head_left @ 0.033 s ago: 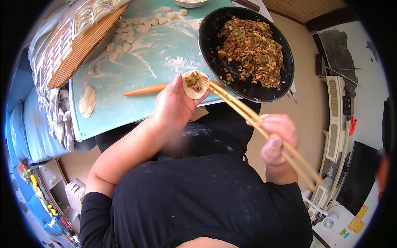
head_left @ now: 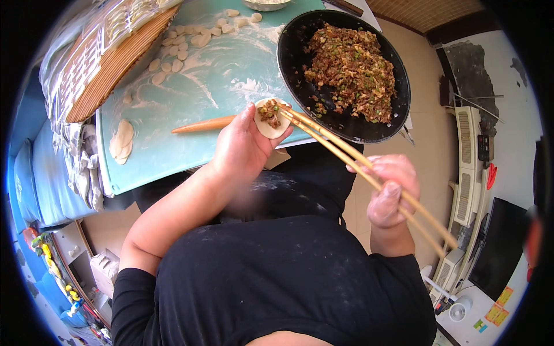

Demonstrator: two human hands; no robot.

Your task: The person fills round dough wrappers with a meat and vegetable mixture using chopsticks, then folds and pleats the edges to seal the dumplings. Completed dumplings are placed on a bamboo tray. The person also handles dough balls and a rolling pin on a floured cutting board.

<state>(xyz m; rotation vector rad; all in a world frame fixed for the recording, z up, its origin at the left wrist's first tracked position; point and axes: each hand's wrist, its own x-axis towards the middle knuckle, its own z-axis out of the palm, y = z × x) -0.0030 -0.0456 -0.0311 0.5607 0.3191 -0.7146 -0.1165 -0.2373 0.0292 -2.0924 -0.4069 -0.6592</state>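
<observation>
My left hand point(head_left: 245, 141) holds a round dumpling wrapper point(head_left: 270, 131) on its fingers above the near edge of the mat. A lump of brown minced filling point(head_left: 269, 111) lies on the wrapper. In my right hand point(head_left: 393, 187) is a pair of long wooden chopsticks point(head_left: 340, 151), their tips touching the filling. Behind my left hand, a wooden rolling pin point(head_left: 205, 124) rests on the floured mat, partly hidden by the hand and wrapper. Just beyond the chopsticks stands a black pan point(head_left: 288, 75) of chopped filling point(head_left: 355, 69) with green bits.
The green mat point(head_left: 156, 155) carries small dough pieces point(head_left: 179, 49) at the back and a few overlapping wrappers point(head_left: 122, 141) at left. Trays of dumplings point(head_left: 130, 23) sit on a reed mat point(head_left: 109, 86) at far left. A bowl point(head_left: 265, 4) stands at the back.
My right hand has shifted slightly right, and the chopsticks' rear ends have swung a little right and up. Their tips stay at the filling. My left hand is still.
</observation>
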